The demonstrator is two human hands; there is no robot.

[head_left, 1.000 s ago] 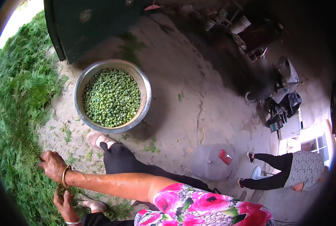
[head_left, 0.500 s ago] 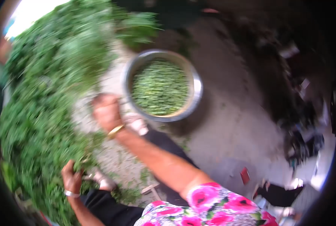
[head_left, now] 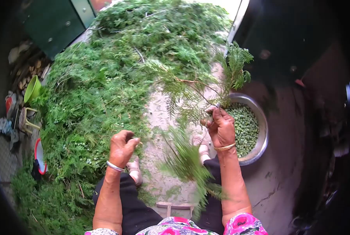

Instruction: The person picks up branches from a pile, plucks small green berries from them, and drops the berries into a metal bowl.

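Note:
My right hand (head_left: 221, 127) is closed around the stem of a leafy conifer branch (head_left: 188, 154). Its flat green sprays spread above the fingers and hang down to the left, blurred by motion. Beside that hand stands a metal basin (head_left: 264, 143), filled with small round green conifer cones (head_left: 243, 127). My left hand (head_left: 123, 148) hovers at the near right side of the pile of cut conifer branches (head_left: 100, 90). Thumb and fingers are pinched together there; whatever they may hold is too small to name.
Left of the pile are a yellow-green bowl (head_left: 33, 89), a small stool (head_left: 26, 120) and a red-rimmed round object (head_left: 40, 156). Stacked firewood (head_left: 28, 76) lies behind them. Dark green door panels (head_left: 51, 27) stand at the back. Part of a wooden seat (head_left: 175, 204) shows between my legs.
The view has swung, so the pile now spans the left and centre and the basin sits right. My right hand now holds up a branch; my left hand has come up off the greenery.

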